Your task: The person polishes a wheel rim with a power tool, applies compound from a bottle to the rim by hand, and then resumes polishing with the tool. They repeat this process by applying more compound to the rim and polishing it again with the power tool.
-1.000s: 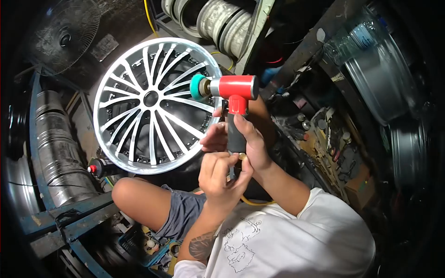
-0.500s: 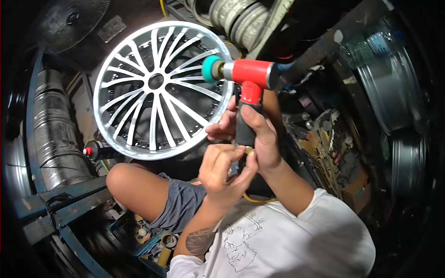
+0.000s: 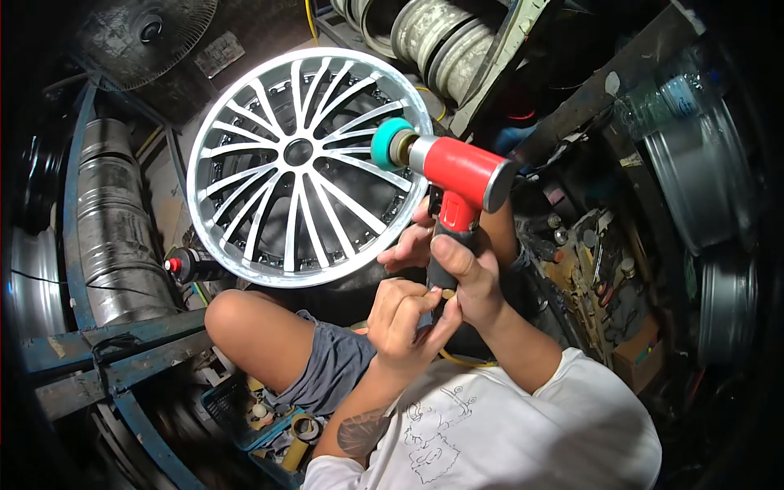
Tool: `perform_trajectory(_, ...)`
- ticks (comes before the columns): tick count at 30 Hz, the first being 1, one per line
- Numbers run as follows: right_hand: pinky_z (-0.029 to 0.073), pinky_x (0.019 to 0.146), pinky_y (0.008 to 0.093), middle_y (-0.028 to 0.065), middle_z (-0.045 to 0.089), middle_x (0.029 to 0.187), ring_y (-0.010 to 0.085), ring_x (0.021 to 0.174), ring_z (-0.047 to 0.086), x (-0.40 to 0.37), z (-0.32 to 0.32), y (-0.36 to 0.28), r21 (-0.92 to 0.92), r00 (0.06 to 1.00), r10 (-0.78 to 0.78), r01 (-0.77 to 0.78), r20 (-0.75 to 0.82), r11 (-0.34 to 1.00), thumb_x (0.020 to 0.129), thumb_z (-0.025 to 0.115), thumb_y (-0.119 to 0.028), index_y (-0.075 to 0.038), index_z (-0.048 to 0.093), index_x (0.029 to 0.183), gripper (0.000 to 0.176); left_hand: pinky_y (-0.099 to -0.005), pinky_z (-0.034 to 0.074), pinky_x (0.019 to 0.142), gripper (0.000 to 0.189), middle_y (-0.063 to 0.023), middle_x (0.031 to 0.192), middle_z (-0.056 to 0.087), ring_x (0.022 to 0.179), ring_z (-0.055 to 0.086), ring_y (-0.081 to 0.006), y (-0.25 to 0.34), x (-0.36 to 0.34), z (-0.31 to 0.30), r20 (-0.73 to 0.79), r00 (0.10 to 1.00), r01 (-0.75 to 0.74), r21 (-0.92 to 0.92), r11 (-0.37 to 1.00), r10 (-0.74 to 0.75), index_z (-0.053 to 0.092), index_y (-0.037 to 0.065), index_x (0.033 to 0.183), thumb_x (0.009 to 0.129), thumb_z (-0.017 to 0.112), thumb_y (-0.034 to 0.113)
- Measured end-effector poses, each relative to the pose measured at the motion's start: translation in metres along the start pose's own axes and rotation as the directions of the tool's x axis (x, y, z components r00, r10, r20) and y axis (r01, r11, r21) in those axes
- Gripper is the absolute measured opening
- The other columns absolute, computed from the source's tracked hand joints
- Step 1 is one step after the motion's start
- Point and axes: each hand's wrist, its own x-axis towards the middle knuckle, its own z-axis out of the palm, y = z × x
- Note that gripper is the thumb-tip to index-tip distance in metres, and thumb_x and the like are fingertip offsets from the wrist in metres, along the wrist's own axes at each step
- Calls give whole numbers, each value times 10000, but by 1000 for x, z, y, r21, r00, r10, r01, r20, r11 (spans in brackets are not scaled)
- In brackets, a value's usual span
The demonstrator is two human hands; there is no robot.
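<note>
My right hand [image 3: 474, 282] is wrapped round the black grip of a red pistol-shaped air polisher [image 3: 465, 167], thumb along the back and some fingers reaching past the front. A teal round pad [image 3: 390, 145] sits on its nose, pointing left in front of the wheel. Below, my left hand [image 3: 400, 318] pinches a small brass-coloured fitting [image 3: 448, 294] at the bottom of the grip between thumb and fingertips. Part of the fitting is hidden by the fingers. Behind the polisher lies a multi-spoke alloy wheel rim [image 3: 304, 282] with bright spoke faces and dark gaps.
A yellow hose [image 3: 457, 358] runs under my wrists. On the left stand a black bottle with a red cap [image 3: 196, 265] and stacked rims [image 3: 118, 220] beside a blue metal frame [image 3: 147, 347]. Tools clutter the right-hand shelf [image 3: 600, 261]. A fan [image 3: 151, 33] stands at the back left.
The view has shifted, so everything sits a little lower and further right. The polisher's head is tilted more, its rear end lower. Both hands keep their hold at the grip.
</note>
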Motion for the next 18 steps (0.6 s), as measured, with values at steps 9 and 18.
perform_trajectory(9, 598, 888, 369, 92, 740, 972, 186, 946, 741, -9, -7, -8, -335, 997, 45, -21, 64, 942, 942, 738, -113, 40, 581, 1230, 362, -416, 565, 890, 374, -167, 1039, 735, 956, 716, -313, -22, 6, -48, 185, 954, 276, -248, 929, -235, 716, -44, 1102, 893, 829, 246)
perform_trajectory(18, 598, 882, 347, 147, 788, 1087, 237, 987, 785, -12, 3, -31, -681, 894, 229, 109, 386, 724, 799, 886, -126, 21, 638, 1325, 600, -463, 431, 1176, 664, -302, 1579, 449, 1423, 514, -363, -36, 62, -59, 209, 743, 417, -888, 195, -636, 330, -65, 1587, 1142, 334, 428)
